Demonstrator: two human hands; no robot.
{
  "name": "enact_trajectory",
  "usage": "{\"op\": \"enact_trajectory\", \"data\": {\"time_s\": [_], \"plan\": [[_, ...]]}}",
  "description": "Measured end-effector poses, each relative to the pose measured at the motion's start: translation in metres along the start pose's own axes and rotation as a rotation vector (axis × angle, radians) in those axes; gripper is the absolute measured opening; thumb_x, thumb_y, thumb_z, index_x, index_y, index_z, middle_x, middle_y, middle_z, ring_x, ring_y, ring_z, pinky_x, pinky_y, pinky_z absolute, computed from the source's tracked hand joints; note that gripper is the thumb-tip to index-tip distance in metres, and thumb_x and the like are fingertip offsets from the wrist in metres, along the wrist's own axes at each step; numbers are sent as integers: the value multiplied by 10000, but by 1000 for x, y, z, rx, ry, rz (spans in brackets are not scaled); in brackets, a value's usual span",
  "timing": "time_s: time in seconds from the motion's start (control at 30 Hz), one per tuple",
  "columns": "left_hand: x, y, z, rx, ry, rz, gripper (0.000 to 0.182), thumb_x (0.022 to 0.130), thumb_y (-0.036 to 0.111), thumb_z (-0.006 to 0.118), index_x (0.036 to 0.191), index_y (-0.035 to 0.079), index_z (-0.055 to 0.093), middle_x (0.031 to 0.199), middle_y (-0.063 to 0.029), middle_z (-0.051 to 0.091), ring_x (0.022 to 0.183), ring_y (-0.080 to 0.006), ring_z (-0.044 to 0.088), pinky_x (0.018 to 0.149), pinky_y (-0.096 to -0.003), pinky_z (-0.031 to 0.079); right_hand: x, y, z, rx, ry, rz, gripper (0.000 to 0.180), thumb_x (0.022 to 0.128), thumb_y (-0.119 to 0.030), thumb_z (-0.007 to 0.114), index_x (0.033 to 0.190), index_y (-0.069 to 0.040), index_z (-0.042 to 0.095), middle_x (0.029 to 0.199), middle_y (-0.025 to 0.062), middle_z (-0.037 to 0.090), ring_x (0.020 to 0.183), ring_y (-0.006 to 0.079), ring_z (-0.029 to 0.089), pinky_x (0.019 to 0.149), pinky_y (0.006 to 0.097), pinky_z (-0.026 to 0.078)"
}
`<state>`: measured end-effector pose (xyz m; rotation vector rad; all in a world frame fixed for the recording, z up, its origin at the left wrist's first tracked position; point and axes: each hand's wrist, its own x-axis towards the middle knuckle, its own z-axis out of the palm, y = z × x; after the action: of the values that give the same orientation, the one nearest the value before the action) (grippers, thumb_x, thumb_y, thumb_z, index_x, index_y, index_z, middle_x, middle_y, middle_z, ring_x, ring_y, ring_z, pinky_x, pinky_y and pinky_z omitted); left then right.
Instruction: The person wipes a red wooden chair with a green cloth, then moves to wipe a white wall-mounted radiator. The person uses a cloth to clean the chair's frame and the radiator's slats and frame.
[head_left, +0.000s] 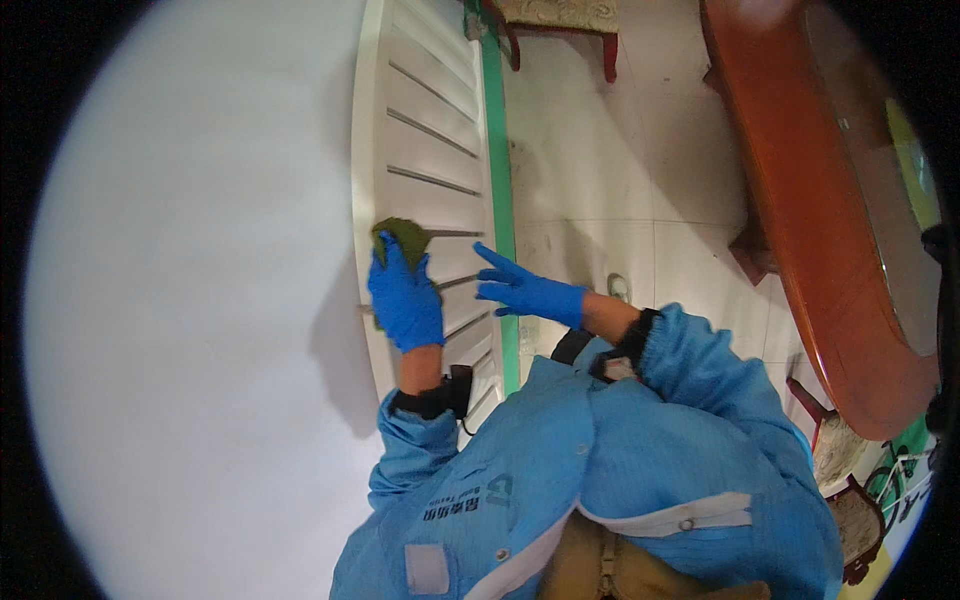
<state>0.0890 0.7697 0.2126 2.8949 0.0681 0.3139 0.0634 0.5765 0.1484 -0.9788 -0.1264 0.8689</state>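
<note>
My left hand (407, 304), in a blue glove, holds a green cloth (405, 238) against the top of a white wall radiator (431, 142). Part of the cloth is hidden under the fingers and palm. To its right my gloved right hand (531, 294) is held over the radiator's floor side with the fingers spread and nothing in them. Its fingertips reach over a green strip (496, 135) that runs along the radiator's lower edge; I cannot tell whether they touch anything. Dark slots run between the radiator's sections.
A white wall (187, 262) rises on the left. On the right stands a reddish-brown wooden table (795, 217) with a rounded end. One upholstered chair (562, 15) is at the top, another seat (836, 450) by the table's near end. Pale tiles (585, 150) cover the floor.
</note>
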Motion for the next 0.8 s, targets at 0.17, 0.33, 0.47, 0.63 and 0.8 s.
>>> {"op": "enact_trajectory", "data": {"time_s": [0.17,0.33,0.47,0.63,0.8], "plan": [[-35,54,33,-361,-439,-72,652,844,139,620,1449,86,384,1451,-283,357,1332,-421,373,1104,-444,323,27,18,7,525,55,47,707,932,-515,538,1497,-216,237,1428,113,437,1233,253,513,983,416,477],[-48,3,-17,-18,-104,-15,563,882,220,656,1404,111,475,1480,-244,345,1294,-384,426,1054,-441,356,45,38,-18,532,212,19,651,900,-378,652,1432,-123,378,1328,102,540,1181,241,547,1000,380,456],[-59,-44,-45,287,3,-61,632,873,231,691,1425,70,429,1482,-241,340,1292,-387,430,1056,-435,362,95,32,-30,49,277,-19,597,882,-272,678,1398,-97,434,1271,133,581,1128,231,576,957,348,465],[-73,-70,-45,152,-164,-124,764,882,246,683,1487,34,268,1482,-232,341,1324,-394,391,1088,-421,341,164,24,-16,-758,530,-395,543,862,-166,638,1378,-217,477,1095,163,631,997,350,625,851,412,512],[-80,-71,-45,103,-186,-203,766,894,249,669,1500,53,245,1482,-213,350,1317,-377,405,1075,-411,356,200,47,-33,-1109,588,-318,477,878,-114,537,1331,-264,525,1034,144,638,901,368,637,750,453,534]]}}
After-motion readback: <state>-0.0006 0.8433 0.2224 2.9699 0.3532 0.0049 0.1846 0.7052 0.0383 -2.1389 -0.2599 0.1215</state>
